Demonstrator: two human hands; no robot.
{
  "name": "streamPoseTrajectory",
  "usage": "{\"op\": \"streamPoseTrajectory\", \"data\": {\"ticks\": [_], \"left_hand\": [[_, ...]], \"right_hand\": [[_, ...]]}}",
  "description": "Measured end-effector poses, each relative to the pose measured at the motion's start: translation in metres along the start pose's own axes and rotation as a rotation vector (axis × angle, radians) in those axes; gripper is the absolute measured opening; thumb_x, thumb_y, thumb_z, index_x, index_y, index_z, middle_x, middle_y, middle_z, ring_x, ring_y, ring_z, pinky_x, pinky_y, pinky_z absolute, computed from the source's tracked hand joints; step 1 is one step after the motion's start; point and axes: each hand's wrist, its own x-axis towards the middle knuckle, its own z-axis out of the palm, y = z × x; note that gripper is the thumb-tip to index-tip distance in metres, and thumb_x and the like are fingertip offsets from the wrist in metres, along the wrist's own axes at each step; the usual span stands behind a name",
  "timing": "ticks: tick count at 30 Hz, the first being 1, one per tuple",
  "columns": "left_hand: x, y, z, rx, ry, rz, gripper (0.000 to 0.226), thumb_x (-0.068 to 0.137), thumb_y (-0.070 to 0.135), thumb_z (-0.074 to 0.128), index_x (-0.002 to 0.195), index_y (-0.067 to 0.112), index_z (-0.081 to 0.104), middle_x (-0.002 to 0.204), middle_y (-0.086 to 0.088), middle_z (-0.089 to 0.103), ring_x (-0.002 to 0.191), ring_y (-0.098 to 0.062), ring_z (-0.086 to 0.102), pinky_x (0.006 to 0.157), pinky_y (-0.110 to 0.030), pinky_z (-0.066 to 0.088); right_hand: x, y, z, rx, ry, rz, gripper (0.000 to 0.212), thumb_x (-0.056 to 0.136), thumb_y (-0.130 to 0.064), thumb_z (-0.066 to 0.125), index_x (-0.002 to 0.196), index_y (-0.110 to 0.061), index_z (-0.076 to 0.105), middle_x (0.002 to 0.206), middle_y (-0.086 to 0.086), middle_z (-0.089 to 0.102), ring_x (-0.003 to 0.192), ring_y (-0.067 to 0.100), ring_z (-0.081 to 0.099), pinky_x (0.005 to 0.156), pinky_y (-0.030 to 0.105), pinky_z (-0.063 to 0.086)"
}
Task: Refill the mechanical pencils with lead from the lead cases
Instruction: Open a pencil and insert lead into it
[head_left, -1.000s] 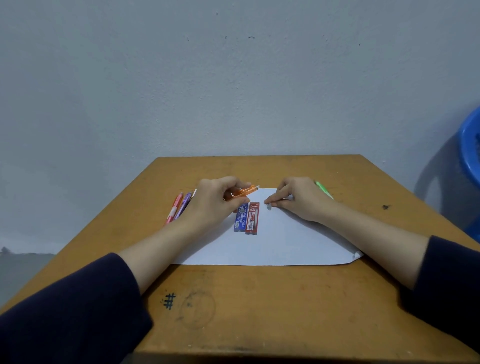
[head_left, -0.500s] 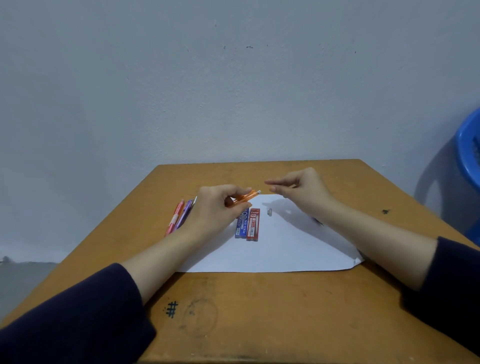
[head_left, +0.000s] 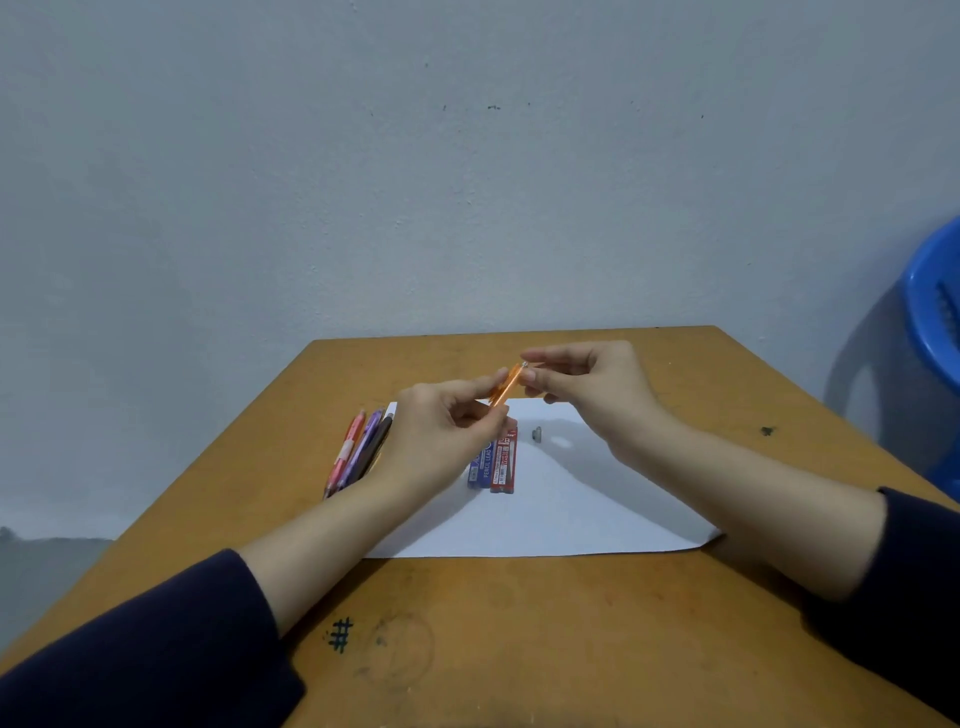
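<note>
Above a white sheet of paper (head_left: 571, 512) on a wooden surface (head_left: 519, 649), seen from the head-worn camera, two bare hands meet around one orange pencil (head_left: 505, 385).

The left hand (head_left: 441, 431) pinches the pencil's barrel between thumb and fingers and holds it tilted, with its upper end pointing up and to the right. The right hand (head_left: 597, 395) closes thumb and forefinger on that upper end. It may be gripping the small eraser plug or only the rim; the detail is too fine to tell.

A small grey cap (head_left: 536, 434) lies loose on the paper just right of the two lead cases. These are a blue lead case (head_left: 480, 464) and a red lead case (head_left: 504, 464), which lie side by side, touching, just beneath the left hand. A bundle of spare pencils (head_left: 358, 452) in pink, purple and brown lies at the paper's left edge, partly hidden by the left wrist. A blue chair (head_left: 935, 312) shows at the far right.

The step in hand looks like opening the pencil's back end, since its cap seems to be off already and no lead is in sight. Next, the right hand would need to free the end fully and then fetch a lead case. That calls for a steady left grip and a light touch, since lead snaps easily.
</note>
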Motion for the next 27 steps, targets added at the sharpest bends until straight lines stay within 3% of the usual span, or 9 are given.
{"op": "streamPoseTrajectory", "data": {"ticks": [6, 12, 14, 17, 18, 21, 23, 27], "left_hand": [[-0.003, 0.012, 0.007, -0.287, -0.021, -0.163, 0.033, 0.085, -0.004, 0.065, 0.106, 0.022, 0.068, 0.081, 0.000, 0.075, 0.080, -0.015, 0.073, 0.068, -0.020, 0.056], [-0.002, 0.009, 0.004, -0.210, -0.034, -0.115, 0.023, 0.087, 0.008, 0.067, 0.097, 0.028, 0.070, 0.085, 0.008, 0.075, 0.084, -0.010, 0.072, 0.072, -0.021, 0.055], [0.000, 0.003, 0.001, -0.058, -0.038, -0.096, 0.018, 0.089, 0.019, 0.065, 0.104, 0.029, 0.070, 0.099, 0.007, 0.074, 0.091, -0.007, 0.069, 0.078, -0.022, 0.055], [0.004, -0.005, -0.004, 0.295, -0.085, -0.052, 0.028, 0.093, 0.029, 0.059, 0.120, 0.026, 0.066, 0.120, 0.013, 0.063, 0.109, 0.001, 0.058, 0.083, -0.008, 0.044], [0.005, -0.008, -0.005, 0.369, -0.111, -0.041, 0.031, 0.094, 0.030, 0.057, 0.124, 0.026, 0.063, 0.127, 0.012, 0.060, 0.117, 0.000, 0.053, 0.087, -0.009, 0.041], [0.008, -0.015, -0.009, 0.562, -0.216, -0.022, 0.041, 0.097, 0.030, 0.050, 0.137, 0.022, 0.050, 0.145, 0.005, 0.045, 0.137, -0.006, 0.034, 0.108, -0.021, 0.026], [0.011, -0.021, -0.011, 0.711, -0.260, -0.027, 0.045, 0.100, 0.030, 0.045, 0.143, 0.020, 0.042, 0.153, 0.003, 0.033, 0.143, -0.008, 0.023, 0.114, -0.024, 0.016], [0.020, -0.031, -0.017, 0.886, -0.328, -0.068, 0.046, 0.102, 0.030, 0.034, 0.147, 0.020, 0.033, 0.158, 0.002, 0.021, 0.146, -0.011, 0.013, 0.119, -0.038, 0.011]], "right_hand": [[-0.005, 0.001, 0.006, 0.108, 0.034, 0.107, 0.013, 0.083, -0.005, 0.069, 0.090, -0.016, 0.069, 0.075, 0.005, 0.069, 0.068, 0.011, 0.063, 0.063, 0.018, 0.047], [0.001, -0.004, 0.002, 0.248, 0.048, 0.196, 0.012, 0.086, 0.002, 0.063, 0.096, -0.004, 0.068, 0.074, 0.010, 0.065, 0.066, 0.016, 0.060, 0.061, 0.020, 0.049], [0.006, -0.005, -0.002, 0.234, 0.068, 0.213, 0.014, 0.087, 0.003, 0.061, 0.100, 0.000, 0.067, 0.075, 0.012, 0.062, 0.064, 0.017, 0.057, 0.059, 0.019, 0.051], [0.013, -0.004, -0.012, 0.117, 0.072, 0.246, 0.017, 0.089, 0.002, 0.059, 0.103, 0.002, 0.067, 0.074, 0.010, 0.061, 0.062, 0.017, 0.055, 0.057, 0.019, 0.052], [0.015, -0.002, -0.015, 0.067, 0.065, 0.260, 0.017, 0.089, 0.002, 0.059, 0.104, 0.001, 0.067, 0.074, 0.010, 0.061, 0.062, 0.016, 0.055, 0.056, 0.019, 0.052], [0.018, 0.004, -0.022, -0.081, 0.038, 0.312, 0.017, 0.088, 0.003, 0.060, 0.103, 0.002, 0.067, 0.074, 0.012, 0.061, 0.062, 0.016, 0.055, 0.055, 0.019, 0.052], [0.020, 0.010, -0.023, -0.159, 0.031, 0.341, 0.016, 0.088, 0.003, 0.061, 0.103, 0.003, 0.067, 0.075, 0.014, 0.062, 0.061, 0.018, 0.056, 0.055, 0.020, 0.053], [0.020, 0.020, -0.021, -0.274, 0.029, 0.362, 0.012, 0.087, 0.000, 0.063, 0.097, 0.001, 0.070, 0.071, 0.013, 0.065, 0.055, 0.016, 0.057, 0.056, 0.020, 0.053]]}}
